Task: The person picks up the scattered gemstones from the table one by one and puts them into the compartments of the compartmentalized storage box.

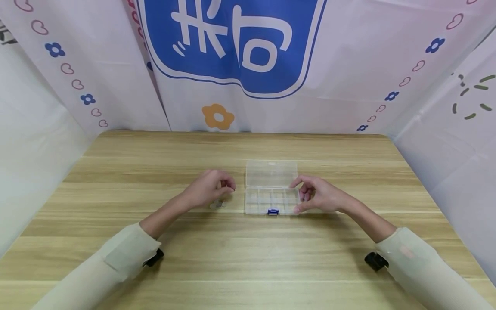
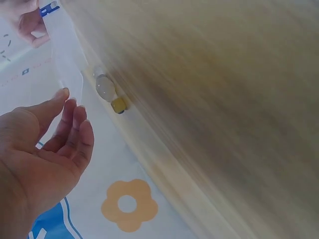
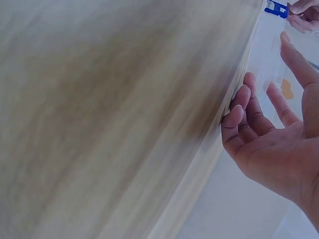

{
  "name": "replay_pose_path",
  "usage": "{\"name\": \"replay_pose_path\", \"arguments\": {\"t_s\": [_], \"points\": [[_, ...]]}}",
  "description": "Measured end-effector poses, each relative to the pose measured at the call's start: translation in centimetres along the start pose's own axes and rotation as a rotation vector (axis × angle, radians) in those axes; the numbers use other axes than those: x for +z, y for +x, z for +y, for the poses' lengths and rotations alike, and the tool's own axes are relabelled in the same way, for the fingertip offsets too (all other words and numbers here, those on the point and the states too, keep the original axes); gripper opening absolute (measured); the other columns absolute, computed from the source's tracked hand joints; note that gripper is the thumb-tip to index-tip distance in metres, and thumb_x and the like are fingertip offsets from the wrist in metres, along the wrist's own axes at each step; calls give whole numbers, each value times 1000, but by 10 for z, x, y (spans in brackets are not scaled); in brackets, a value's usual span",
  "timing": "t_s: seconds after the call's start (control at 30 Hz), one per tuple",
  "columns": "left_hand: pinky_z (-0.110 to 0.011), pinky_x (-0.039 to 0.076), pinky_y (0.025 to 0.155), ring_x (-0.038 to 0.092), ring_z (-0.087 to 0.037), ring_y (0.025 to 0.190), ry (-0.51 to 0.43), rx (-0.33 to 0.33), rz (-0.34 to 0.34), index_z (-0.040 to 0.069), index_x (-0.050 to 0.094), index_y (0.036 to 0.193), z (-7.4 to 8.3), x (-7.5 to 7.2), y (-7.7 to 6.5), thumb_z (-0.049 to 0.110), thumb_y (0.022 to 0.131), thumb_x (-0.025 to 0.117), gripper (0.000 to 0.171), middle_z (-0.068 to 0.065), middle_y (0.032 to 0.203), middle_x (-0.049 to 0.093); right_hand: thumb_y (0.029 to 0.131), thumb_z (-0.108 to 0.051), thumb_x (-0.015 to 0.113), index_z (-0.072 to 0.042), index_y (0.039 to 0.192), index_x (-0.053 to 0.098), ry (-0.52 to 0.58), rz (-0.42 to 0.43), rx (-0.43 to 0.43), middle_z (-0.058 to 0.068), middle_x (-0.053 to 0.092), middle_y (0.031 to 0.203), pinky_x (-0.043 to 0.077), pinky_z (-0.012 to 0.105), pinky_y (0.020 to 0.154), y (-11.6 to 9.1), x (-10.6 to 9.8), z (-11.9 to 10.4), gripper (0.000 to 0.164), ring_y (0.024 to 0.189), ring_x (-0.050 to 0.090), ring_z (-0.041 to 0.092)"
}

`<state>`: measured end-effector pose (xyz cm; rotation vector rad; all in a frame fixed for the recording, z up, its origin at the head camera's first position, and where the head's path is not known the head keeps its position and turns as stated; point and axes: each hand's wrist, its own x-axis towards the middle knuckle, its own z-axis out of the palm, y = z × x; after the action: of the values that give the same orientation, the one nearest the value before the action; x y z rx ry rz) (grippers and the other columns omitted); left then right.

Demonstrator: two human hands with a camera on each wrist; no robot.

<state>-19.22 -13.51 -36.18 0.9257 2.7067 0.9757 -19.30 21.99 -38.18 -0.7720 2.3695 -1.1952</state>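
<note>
A clear plastic compartment box point(image 1: 265, 201) with a blue latch point(image 1: 273, 212) lies on the table, its transparent lid point(image 1: 271, 173) tipped back. My right hand point(image 1: 319, 194) holds its right end, thumb at the front corner and index finger at the hinge corner; the other fingers curl beside it. Left of the box, my left hand point(image 1: 209, 187) has thumb and fingertips drawn together. A tiny dark reddish piece point(image 2: 65, 91) shows at the thumb tip. Beneath that hand, a clear rounded piece point(image 2: 105, 88) and a small yellow block point(image 2: 118, 105) lie on the table.
The wood-grain table point(image 1: 248, 258) reaches back to a white cloth point(image 1: 186, 112) with a blue sign print and an orange flower. White cloth also hangs at both sides. A black wrist device point(image 1: 154, 257) sits under the left sleeve, another point(image 1: 376, 261) under the right.
</note>
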Motion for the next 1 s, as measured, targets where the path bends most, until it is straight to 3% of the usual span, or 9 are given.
{"name": "replay_pose_path", "arguments": {"t_s": [0.43,0.67,1.0], "points": [[-30,54,74,62,-14,81,-8,25,9,1,75,95,7,6,8,2,97,70,5,-8,89,72,83,-6,87,6,127,57,9,0,-6,8,63,86,50,26,71,0,0,1,54,79,58,20],[-28,56,74,63,-12,82,-27,63,22,2,76,99,10,8,11,1,97,71,6,-3,91,72,83,-6,87,6,127,58,21,3,1,8,63,86,50,26,71,-1,2,-1,55,79,58,20],[-29,53,72,62,-14,81,-42,104,40,0,76,99,15,9,14,2,98,69,7,-10,91,72,82,-6,87,7,127,57,17,2,2,6,62,83,50,25,70,0,1,0,55,77,57,19]]}}
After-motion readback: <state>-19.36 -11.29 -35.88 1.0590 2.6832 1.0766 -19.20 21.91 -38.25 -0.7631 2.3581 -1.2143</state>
